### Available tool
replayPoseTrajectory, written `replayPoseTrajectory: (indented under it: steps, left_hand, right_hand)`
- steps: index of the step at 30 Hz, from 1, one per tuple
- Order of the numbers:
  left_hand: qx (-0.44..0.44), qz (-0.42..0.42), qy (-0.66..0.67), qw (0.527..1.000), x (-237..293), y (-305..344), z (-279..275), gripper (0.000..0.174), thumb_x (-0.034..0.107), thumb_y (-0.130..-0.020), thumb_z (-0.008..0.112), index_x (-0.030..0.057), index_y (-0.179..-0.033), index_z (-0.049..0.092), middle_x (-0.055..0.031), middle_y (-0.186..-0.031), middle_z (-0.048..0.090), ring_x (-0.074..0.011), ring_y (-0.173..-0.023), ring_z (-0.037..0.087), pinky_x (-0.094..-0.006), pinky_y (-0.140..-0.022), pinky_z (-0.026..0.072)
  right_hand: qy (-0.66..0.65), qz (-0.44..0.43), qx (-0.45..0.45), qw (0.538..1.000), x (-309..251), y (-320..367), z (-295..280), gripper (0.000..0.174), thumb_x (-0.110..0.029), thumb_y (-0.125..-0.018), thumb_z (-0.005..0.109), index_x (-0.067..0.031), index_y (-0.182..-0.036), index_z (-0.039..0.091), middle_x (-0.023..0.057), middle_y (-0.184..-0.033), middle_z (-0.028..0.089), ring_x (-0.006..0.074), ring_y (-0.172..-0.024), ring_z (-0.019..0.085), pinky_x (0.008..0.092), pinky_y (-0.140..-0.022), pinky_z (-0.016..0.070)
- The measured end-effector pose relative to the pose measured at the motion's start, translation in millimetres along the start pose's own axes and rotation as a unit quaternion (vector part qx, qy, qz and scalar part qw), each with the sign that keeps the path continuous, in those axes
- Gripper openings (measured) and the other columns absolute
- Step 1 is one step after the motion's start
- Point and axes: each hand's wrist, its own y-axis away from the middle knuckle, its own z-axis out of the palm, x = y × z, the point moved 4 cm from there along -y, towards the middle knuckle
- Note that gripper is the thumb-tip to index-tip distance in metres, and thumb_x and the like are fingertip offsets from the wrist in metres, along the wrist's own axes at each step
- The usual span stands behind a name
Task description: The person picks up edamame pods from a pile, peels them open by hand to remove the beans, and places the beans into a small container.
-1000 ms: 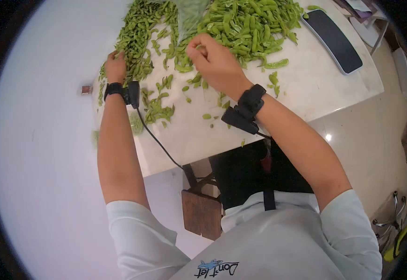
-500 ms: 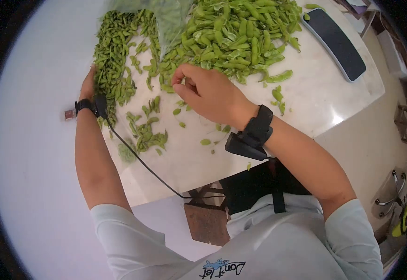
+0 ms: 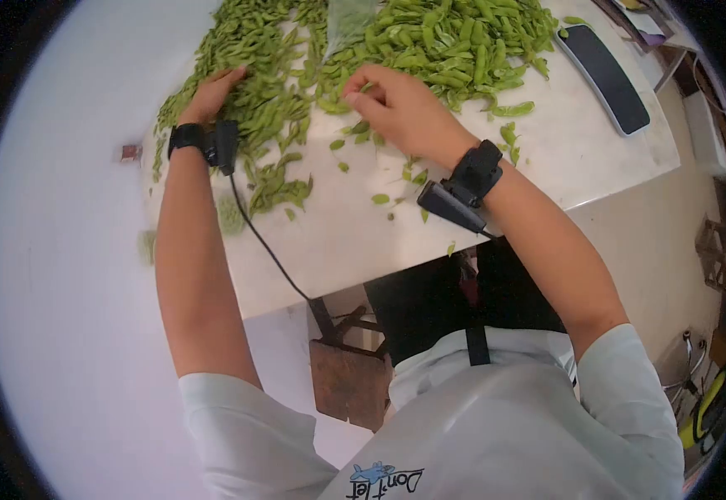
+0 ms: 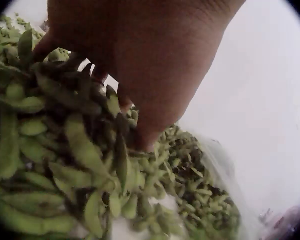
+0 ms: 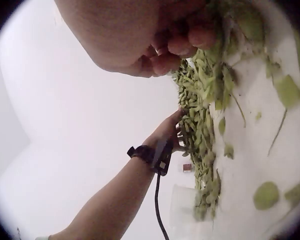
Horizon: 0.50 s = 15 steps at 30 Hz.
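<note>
My left hand (image 3: 209, 98) is in the left heap of green bean pods (image 3: 269, 121), fingers stretched toward the right. In the left wrist view its fingers and thumb reach down among the pods (image 4: 80, 140), with several pods against them. My right hand (image 3: 404, 112) hovers at the near edge of a second heap of brighter, plumper pods (image 3: 463, 54). Its fingers are loosely curled, thumb close to the fingertips; nothing shows between them in the right wrist view. A translucent plastic bag (image 3: 350, 25) lies between the two heaps.
Loose pods and small leaves (image 3: 379, 199) lie scattered on the white table (image 3: 329, 250). A phone (image 3: 604, 79) with a dark screen lies at the right. A cable (image 3: 267, 242) runs from the left wrist camera past the table's front edge. A wooden stool (image 3: 348, 379) stands below.
My left hand moved out to the left heap's outer side, then back right and forward over the pods. My right hand stays near the bright heap, loosely curled. The head view has shifted too.
</note>
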Motion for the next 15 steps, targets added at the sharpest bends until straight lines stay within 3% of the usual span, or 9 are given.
replayPoseTrajectory:
  steps: [4, 5, 7, 8, 10, 13, 14, 15]
  left_hand:
    - [-0.016, 0.002, 0.047, 0.999, 16.0, 27.7, 14.0, 0.073, 0.066, -0.085, 0.046, 0.0156, -0.138, 0.047, -0.0125, -0.148, 0.033, -0.0297, -0.136, 0.031, -0.0482, -0.105, 0.0288]
    - [-0.007, -0.019, 0.057, 0.998, 15.0, 35.3, 12.4, 0.070, 0.064, -0.086, 0.047, 0.0149, -0.136, 0.048, -0.0124, -0.146, 0.037, -0.0298, -0.131, 0.036, -0.0481, -0.102, 0.0323]
    - [0.015, -0.057, 0.081, 0.995, 39.5, 73.2, 7.0, 0.065, 0.060, -0.088, 0.049, 0.0135, -0.133, 0.052, -0.0122, -0.141, 0.044, -0.0302, -0.121, 0.048, -0.0480, -0.094, 0.0394]
    - [0.023, -0.052, 0.103, 0.993, 43.4, 81.6, 2.8, 0.060, 0.056, -0.088, 0.052, 0.0133, -0.130, 0.054, -0.0119, -0.134, 0.050, -0.0284, -0.113, 0.052, -0.0458, -0.089, 0.0422]
    - [0.037, -0.042, 0.145, 0.988, 46.4, 95.6, -5.0, 0.052, 0.049, -0.088, 0.057, 0.0128, -0.125, 0.059, -0.0114, -0.119, 0.062, -0.0246, -0.096, 0.062, -0.0413, -0.078, 0.0479]
    - [0.139, 0.035, -0.012, 0.990, 27.3, 89.2, -10.6, 0.042, 0.040, -0.086, 0.063, 0.0126, -0.118, 0.063, -0.0073, -0.092, 0.069, -0.0182, -0.074, 0.062, -0.0355, -0.065, 0.0488]
    - [0.150, 0.061, -0.038, 0.986, 18.6, 85.0, -6.2, 0.038, 0.036, -0.083, 0.067, 0.0108, -0.112, 0.066, -0.0085, -0.082, 0.067, -0.0170, -0.074, 0.061, -0.0331, -0.067, 0.0481]
    - [0.133, 0.061, -0.033, 0.989, 25.7, 93.3, -1.5, 0.037, 0.034, -0.083, 0.067, 0.0103, -0.111, 0.066, -0.0086, -0.082, 0.067, -0.0176, -0.074, 0.061, -0.0332, -0.067, 0.0481]
  right_hand:
    - [0.001, -0.006, 0.003, 1.000, 6.3, -1.3, 0.9, 0.024, -0.026, -0.090, 0.055, -0.0042, -0.099, 0.060, 0.0134, -0.075, 0.063, 0.0262, -0.066, 0.060, 0.0368, -0.063, 0.0475]
    - [-0.004, 0.002, 0.000, 1.000, 7.7, -1.9, 0.2, 0.024, -0.026, -0.090, 0.055, -0.0043, -0.099, 0.060, 0.0130, -0.074, 0.063, 0.0248, -0.065, 0.059, 0.0360, -0.062, 0.0473]
    - [-0.024, -0.004, -0.007, 1.000, 7.5, -2.1, 1.1, 0.021, -0.024, -0.092, 0.055, -0.0048, -0.099, 0.058, 0.0035, -0.065, 0.056, 0.0135, -0.058, 0.050, 0.0292, -0.055, 0.0414]
    - [-0.037, -0.004, -0.011, 0.999, 7.9, -1.9, 2.0, 0.020, -0.024, -0.093, 0.056, -0.0051, -0.099, 0.057, -0.0012, -0.060, 0.052, 0.0078, -0.054, 0.046, 0.0258, -0.052, 0.0384]
    - [-0.032, -0.018, -0.003, 0.999, 7.5, -2.0, 2.5, 0.021, -0.024, -0.093, 0.056, -0.0046, -0.101, 0.058, -0.0011, -0.060, 0.052, 0.0077, -0.054, 0.047, 0.0253, -0.053, 0.0391]
    - [-0.041, -0.022, -0.012, 0.999, 5.9, -1.6, 3.6, 0.024, -0.026, -0.094, 0.054, -0.0037, -0.103, 0.059, -0.0009, -0.062, 0.054, 0.0070, -0.055, 0.049, 0.0240, -0.052, 0.0400]
    - [-0.045, -0.021, -0.018, 0.999, 4.7, -2.5, 2.5, 0.025, -0.026, -0.095, 0.053, -0.0033, -0.103, 0.059, -0.0008, -0.063, 0.055, 0.0066, -0.056, 0.050, 0.0234, -0.052, 0.0403]
    - [-0.087, -0.002, -0.042, 0.995, 3.0, -2.5, 1.4, 0.029, -0.029, -0.095, 0.052, -0.0028, -0.105, 0.060, -0.0003, -0.064, 0.056, 0.0066, -0.056, 0.051, 0.0231, -0.051, 0.0412]
